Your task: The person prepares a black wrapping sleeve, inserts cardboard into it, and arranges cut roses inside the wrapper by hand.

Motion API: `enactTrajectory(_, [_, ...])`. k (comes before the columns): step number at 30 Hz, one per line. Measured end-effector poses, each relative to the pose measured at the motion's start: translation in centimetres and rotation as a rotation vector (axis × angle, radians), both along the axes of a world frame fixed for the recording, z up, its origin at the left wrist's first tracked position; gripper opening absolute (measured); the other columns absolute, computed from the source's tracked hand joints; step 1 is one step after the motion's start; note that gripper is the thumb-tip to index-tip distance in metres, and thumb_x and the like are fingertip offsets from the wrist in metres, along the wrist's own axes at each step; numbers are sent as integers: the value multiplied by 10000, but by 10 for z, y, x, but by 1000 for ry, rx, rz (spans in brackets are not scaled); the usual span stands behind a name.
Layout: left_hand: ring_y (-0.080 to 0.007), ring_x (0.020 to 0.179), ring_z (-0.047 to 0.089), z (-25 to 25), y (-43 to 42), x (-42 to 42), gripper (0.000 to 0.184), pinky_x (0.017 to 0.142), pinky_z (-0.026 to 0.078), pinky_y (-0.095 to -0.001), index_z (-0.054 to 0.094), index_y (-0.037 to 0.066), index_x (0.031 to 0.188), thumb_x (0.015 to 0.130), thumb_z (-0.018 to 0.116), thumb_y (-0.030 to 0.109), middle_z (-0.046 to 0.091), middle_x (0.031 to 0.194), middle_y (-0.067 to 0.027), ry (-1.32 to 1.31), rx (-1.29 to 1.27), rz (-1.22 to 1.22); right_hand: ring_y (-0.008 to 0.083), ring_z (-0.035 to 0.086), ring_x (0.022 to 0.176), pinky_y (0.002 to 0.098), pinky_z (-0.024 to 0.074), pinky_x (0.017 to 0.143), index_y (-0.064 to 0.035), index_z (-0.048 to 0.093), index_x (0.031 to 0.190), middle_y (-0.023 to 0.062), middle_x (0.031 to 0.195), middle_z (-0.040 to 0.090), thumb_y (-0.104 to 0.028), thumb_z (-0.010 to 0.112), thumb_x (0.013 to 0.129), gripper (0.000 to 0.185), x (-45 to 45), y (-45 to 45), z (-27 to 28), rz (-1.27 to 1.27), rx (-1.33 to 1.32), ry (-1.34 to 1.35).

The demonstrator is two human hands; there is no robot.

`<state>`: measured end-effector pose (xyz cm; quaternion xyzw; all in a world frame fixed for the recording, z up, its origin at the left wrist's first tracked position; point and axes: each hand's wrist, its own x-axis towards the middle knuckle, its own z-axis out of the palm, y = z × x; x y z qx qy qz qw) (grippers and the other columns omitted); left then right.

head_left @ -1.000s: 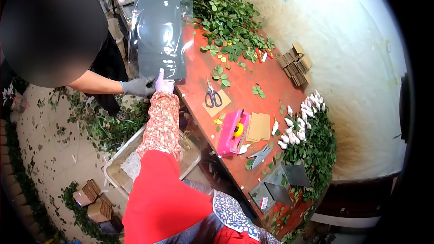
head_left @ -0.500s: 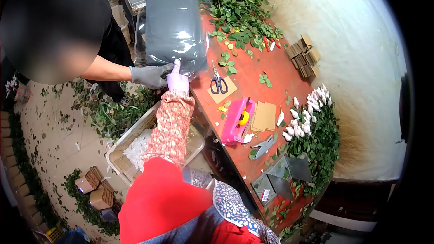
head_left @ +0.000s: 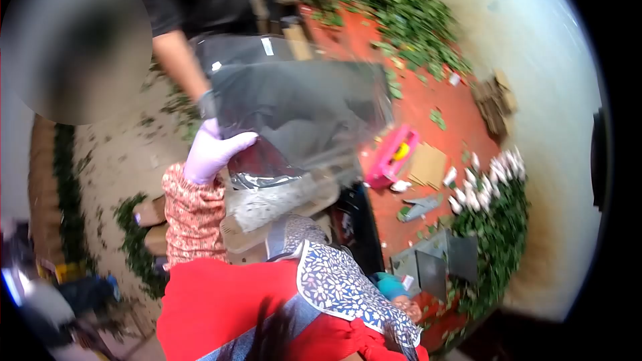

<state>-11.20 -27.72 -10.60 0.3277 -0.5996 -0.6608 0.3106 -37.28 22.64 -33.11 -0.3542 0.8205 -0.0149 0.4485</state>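
My left hand [head_left: 210,154], in a lilac glove, grips the near left edge of a wide dark grey plastic pack [head_left: 301,103]. Its thumb lies over the clear film and the fingers are mostly hidden. Beside it a co-worker's grey-gloved hand [head_left: 207,104] is at the same edge. Low by the table edge is my right hand [head_left: 391,286], in a teal glove, near a grey metal stand [head_left: 428,264]. Blur and the apron hide its fingers. The pack spans from the co-worker to the red table, above a basket [head_left: 328,194].
On the red table [head_left: 361,30] are a pink tape dispenser [head_left: 393,157], cardboard pieces [head_left: 428,166], a grey stapler-like tool [head_left: 422,207] and pale roses [head_left: 491,180]. Leafy stems [head_left: 401,7] lie at the far end. Cut leaves litter the floor.
The dark pack has swung off the far table end and turned crosswise toward me. My left hand moved left and nearer with it. The teal-gloved right hand has come into view.
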Motion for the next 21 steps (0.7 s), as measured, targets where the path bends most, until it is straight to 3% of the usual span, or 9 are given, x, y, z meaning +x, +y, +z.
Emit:
enactTrajectory(4, [-104,773,625,76,51,63,288,732,504,-257,638,-14,1059,794,729,52,679,901,-31,-141,-77,-40,240,647,838,348,512,731,-94,648,1164,155,957,674,-265,607,883,332,-23,-116,141,38,-459,78])
enactTrajectory(6, [-92,772,612,111,89,77,248,722,505,-264,645,-16,998,776,745,36,670,862,-17,-204,-131,-23,281,621,886,366,492,794,10,569,1213,164,1037,645,-170,739,792,488,-19,-151,172,-34,-996,66])
enactTrajectory(7, [-81,764,599,123,103,80,229,716,502,-261,648,-13,975,772,746,28,664,844,-3,-247,-161,-53,289,612,962,377,481,844,16,531,1264,163,1123,626,-209,761,773,586,-6,-174,238,208,-1209,282])
enactTrajectory(11, [-55,732,558,187,173,79,193,696,486,-251,648,-14,945,776,736,20,653,802,8,-481,-302,-177,329,455,1261,410,328,1066,29,376,1390,168,1345,494,-334,833,685,915,24,-197,335,370,-1655,143])
enactTrajectory(13, [-47,698,527,201,199,70,169,667,473,-251,640,-17,915,777,731,19,632,742,6,-683,-368,-352,290,398,1318,393,276,1104,38,325,1416,163,1390,454,-346,855,649,1008,34,-212,344,412,-1733,-211])
enactTrajectory(15, [-53,679,530,190,213,63,173,647,469,-260,629,-21,892,775,738,46,625,713,-13,-617,-356,-409,237,328,1355,360,225,1123,35,292,1435,126,1426,410,-224,845,672,977,46,-227,318,386,-1573,-768])
enactTrajectory(18, [-64,666,536,174,219,53,199,638,468,-263,625,-23,878,765,751,82,629,707,-10,-803,-427,-519,171,535,1081,297,399,947,25,459,1328,77,1182,581,-32,726,743,646,59,-214,270,266,-1019,-1082])
enactTrajectory(20, [-71,657,544,154,215,49,229,635,473,-261,633,-18,892,749,762,107,637,715,-13,-838,-293,-522,61,572,813,206,442,725,22,610,1121,10,936,653,76,594,823,303,73,-207,223,83,-1001,-1339])
enactTrajectory(21, [-74,652,549,144,212,47,245,634,476,-260,637,-15,898,742,768,120,641,719,-14,-858,-224,-530,72,582,852,210,451,755,26,621,1074,20,965,653,70,563,854,232,81,-200,210,7,-1032,-1095])
